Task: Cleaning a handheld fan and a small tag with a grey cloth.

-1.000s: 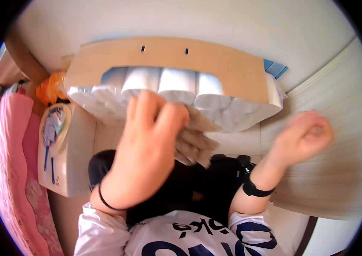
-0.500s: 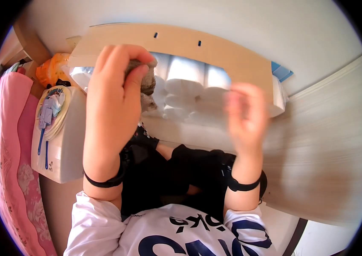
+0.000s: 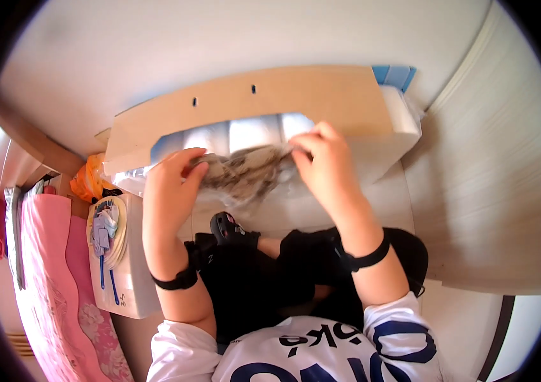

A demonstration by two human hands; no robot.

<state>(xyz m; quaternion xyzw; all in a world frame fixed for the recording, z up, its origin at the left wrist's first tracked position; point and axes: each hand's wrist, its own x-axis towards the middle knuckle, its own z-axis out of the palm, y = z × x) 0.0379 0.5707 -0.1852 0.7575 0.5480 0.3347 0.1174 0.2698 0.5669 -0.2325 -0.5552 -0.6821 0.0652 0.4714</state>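
Note:
A crumpled grey-brown cloth (image 3: pixel 248 175) stretches between my two hands, in front of the white rolls. My left hand (image 3: pixel 171 184) pinches its left end between thumb and fingers. At its right end, my right hand (image 3: pixel 324 159) grips it by the edge. The lower part of the cloth is blurred, so its exact kind does not show. Just behind it stand several white rolls (image 3: pixel 251 132) in clear wrapping, partly covered by the cloth. A brown cardboard piece (image 3: pixel 315 89) with two small slots lies over the rolls.
To the left is a white box (image 3: pixel 131 254) with a coiled cream cable (image 3: pixel 116 245) and blue-handled tools (image 3: pixel 102 270) on top. An orange bag (image 3: pixel 90 178) sits behind it. Pink floral bedding (image 3: pixel 54 267) lies farther left. A pale wooden panel (image 3: pixel 474 191) stands on the right.
My right hand, free and blurred before, has moved left and taken hold of the cloth. The cloth, bunched in my left hand earlier, is now spread between both hands, and both hands are lower.

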